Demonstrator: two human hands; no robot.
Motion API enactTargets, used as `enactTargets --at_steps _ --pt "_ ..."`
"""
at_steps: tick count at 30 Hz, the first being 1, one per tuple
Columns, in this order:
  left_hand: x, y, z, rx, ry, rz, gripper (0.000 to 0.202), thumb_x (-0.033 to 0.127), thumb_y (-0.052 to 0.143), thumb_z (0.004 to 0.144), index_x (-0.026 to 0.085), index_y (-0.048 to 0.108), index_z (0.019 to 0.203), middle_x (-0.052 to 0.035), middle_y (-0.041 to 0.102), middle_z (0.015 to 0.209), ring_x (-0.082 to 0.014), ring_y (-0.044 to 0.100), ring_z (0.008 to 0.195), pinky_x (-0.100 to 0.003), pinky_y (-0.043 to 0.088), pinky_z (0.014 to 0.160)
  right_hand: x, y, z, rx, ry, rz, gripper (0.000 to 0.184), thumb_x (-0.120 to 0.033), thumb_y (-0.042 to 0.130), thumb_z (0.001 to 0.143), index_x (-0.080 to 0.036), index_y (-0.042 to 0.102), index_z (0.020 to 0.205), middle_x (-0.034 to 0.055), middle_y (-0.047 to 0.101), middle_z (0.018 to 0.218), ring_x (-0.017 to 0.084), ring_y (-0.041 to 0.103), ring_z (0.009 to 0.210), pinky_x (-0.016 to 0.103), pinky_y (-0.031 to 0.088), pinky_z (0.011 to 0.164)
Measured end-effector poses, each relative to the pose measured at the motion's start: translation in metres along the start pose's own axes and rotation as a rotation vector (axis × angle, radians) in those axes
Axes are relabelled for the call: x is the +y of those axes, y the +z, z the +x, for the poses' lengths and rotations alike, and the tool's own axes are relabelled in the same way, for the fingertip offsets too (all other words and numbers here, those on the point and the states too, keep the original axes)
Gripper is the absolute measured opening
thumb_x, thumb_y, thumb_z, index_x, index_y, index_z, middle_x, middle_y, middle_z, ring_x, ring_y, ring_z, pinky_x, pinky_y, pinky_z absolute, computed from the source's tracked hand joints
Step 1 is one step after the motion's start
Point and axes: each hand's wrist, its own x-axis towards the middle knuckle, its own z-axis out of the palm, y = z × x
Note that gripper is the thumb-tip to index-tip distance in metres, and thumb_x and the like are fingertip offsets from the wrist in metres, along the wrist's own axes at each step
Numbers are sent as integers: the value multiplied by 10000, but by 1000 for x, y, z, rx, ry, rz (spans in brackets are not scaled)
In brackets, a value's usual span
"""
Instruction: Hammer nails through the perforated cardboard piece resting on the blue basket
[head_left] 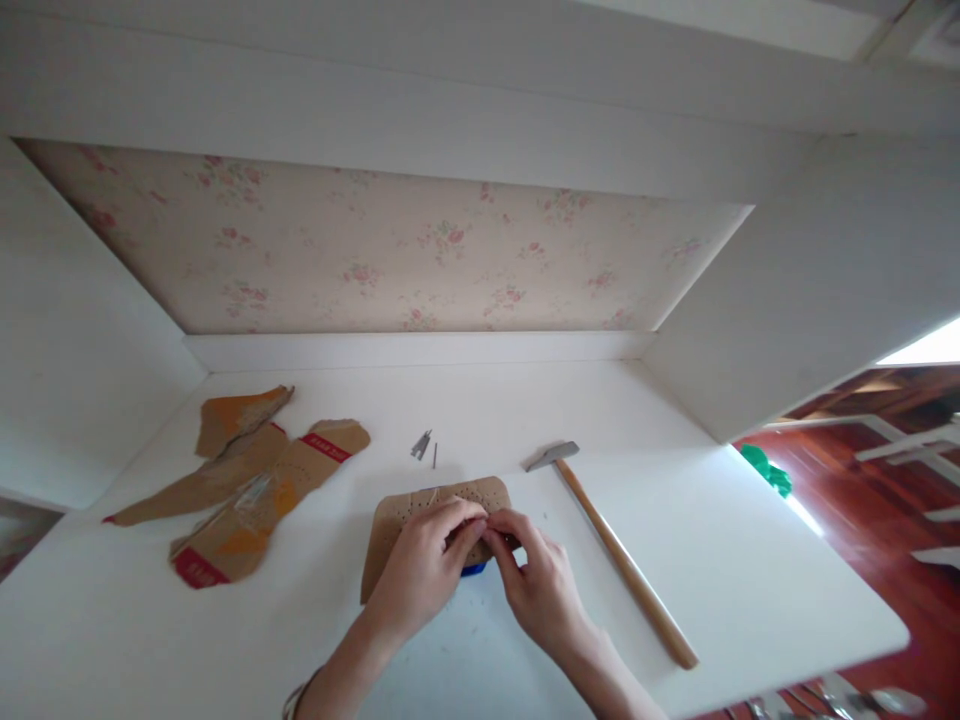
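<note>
A brown piece of cardboard [390, 515] pricked with many small holes lies before me, with a bit of something blue [474, 570] showing under its near edge. Above it my left hand [435, 550] is closed, thumb and forefinger pinched together. My right hand [532, 570] pinches too, its fingertips meeting those of the left. Whatever sits between the fingertips is hidden or too small to name. Beyond the cardboard lie a small grey metal clip-like piece [421, 445] and a thin metal pin or nail [434, 456]. To the right rests a hammer [622, 560] with a long wooden handle.
Torn cardboard scraps [247, 490] with red printing spread over the left of the white table [750, 560]. White panels and a floral-papered wall [450, 260] enclose the back. Past the table's right edge are a green object [765, 470] and a reddish floor.
</note>
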Motion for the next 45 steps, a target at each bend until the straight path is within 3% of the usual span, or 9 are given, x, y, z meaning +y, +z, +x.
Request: enactTargets --at_steps 7,12,14,17,20,24,31,45 --pt "0 -2 0 64 -64 17 229 360 436 1011 227 609 944 -8 688 849 -164 642 761 -260 486 739 -4 -3 7 4 110 118 116 -252 579 936 -279 657 1017 -1 763 914 173 706 804 262 552 716" --pt "-3 2 -2 94 -123 21 226 358 432 1007 220 608 971 2 685 771 -146 631 636 -246 497 654 15 -12 0 192 299 229 183 -364 582 936 -245 618 1070 76 717 1064 219 674 979 350 552 842" --pt "-6 4 -3 98 -127 4 217 357 452 998 222 619 1028 -16 718 853 -147 649 661 -250 519 673 21 -14 -2 192 378 321 273 -406 609 913 -230 592 1121 91 691 1098 218 674 939 367 574 799" --pt "-9 4 -3 88 -122 -17 267 365 459 993 235 639 1141 -43 738 974 -161 685 760 -258 550 723 21 -13 -4 80 462 494 400 -446 667 861 -209 596 1177 75 721 971 223 697 824 359 603 662" --pt "-8 2 -2 80 -129 -30 332 371 453 994 257 621 1257 -52 737 1057 -168 699 828 -265 567 758 14 -10 -4 30 521 623 469 -450 731 805 -203 622 1188 49 745 879 230 715 813 366 604 686" --pt "0 -1 -2 116 -141 -34 284 396 501 974 251 691 1128 -43 743 1074 -185 703 914 -269 565 805 6 -11 -2 79 608 695 465 -446 780 759 -203 662 1138 42 752 881 228 725 799 343 593 673" --pt "11 3 -3 163 -131 29 211 394 544 952 234 669 1010 -22 762 913 -183 723 793 -263 576 738 5 -13 -1 134 667 767 456 -461 803 729 -198 695 1085 33 763 867 219 713 805 330 601 686" --pt "-1 11 -5 125 -86 120 166 355 505 980 246 621 1026 -19 757 954 -190 722 876 -275 551 779 10 -4 -4 168 683 783 478 -504 819 686 -205 691 1037 22 735 829 216 708 753 366 604 701"
